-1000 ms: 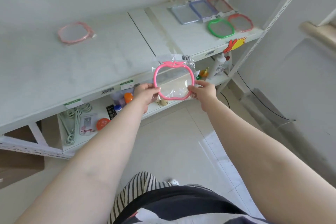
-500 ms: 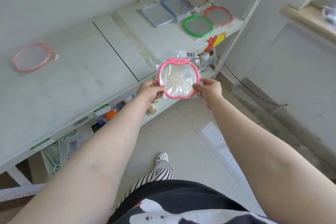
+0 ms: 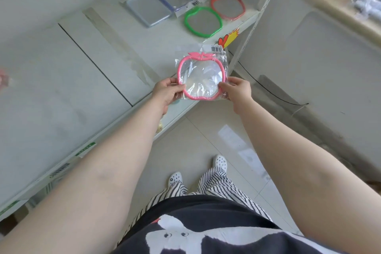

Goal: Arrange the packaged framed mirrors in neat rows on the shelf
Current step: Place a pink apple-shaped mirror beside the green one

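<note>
At the frame's left edge, cut off, a pink mirror (image 3: 3,78); both hands' fingers (image 3: 175,81) pinch another (image 3: 201,77).

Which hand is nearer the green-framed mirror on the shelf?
Right. The right hand sits below the green-framed mirror, slightly to its right; the left hand is below and farther left.

Pink mirror (image 3: 4,78) cut off at left edge, blurred; barcode label (image 3: 216,48) print unreadable.

held mirror (image 3: 202,77) before shelf (image 3: 61,80) edge | five mirrors (image 3: 203,21) behind (far right)
</note>
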`<state>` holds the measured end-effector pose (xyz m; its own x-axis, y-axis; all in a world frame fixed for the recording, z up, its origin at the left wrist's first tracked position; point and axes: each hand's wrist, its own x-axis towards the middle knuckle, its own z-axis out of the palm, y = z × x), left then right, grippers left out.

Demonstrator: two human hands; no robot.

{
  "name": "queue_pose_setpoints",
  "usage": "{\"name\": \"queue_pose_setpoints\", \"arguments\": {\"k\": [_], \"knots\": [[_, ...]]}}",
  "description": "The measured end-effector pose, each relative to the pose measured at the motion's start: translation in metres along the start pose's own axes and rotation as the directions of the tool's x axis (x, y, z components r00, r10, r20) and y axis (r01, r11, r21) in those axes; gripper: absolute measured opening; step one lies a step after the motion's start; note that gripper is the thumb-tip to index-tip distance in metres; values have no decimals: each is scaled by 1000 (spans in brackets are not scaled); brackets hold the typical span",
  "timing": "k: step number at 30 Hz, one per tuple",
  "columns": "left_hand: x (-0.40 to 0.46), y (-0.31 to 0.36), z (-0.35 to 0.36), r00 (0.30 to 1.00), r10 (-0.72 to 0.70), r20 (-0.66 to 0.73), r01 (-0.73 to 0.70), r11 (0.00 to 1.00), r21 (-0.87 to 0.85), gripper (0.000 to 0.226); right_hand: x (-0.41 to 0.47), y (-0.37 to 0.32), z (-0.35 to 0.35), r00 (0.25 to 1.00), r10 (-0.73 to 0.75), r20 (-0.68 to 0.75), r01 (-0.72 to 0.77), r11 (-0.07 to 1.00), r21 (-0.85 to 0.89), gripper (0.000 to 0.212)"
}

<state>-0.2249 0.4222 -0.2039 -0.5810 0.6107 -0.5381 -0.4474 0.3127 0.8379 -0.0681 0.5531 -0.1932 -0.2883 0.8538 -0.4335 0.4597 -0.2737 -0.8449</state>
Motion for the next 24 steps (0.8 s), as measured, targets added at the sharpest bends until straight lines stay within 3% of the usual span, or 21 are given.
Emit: {"name": "queue_pose_setpoints", "arguments": {"k": [6, 15, 21, 24], "knots": [[24, 15, 19, 997, 11, -72, -13, 1000, -23, 17, 43, -22, -7, 997, -18, 80, 20, 999, -29, 26], [50, 21, 80, 971, 16, -239, -75, 968, -240, 13, 130, -62, -37, 959, -119, 258, 158, 978, -136, 25], [48, 19, 89, 937, 7, -350, -94, 968, -234, 10, 152, -74, -34, 924, -107, 367, 174, 972, -155, 34], [50, 28, 84, 917, 8, -398, -113, 964, -241, 13, 157, -84, -25, 901, -140, 411, 220, 963, -155, 25]]}}
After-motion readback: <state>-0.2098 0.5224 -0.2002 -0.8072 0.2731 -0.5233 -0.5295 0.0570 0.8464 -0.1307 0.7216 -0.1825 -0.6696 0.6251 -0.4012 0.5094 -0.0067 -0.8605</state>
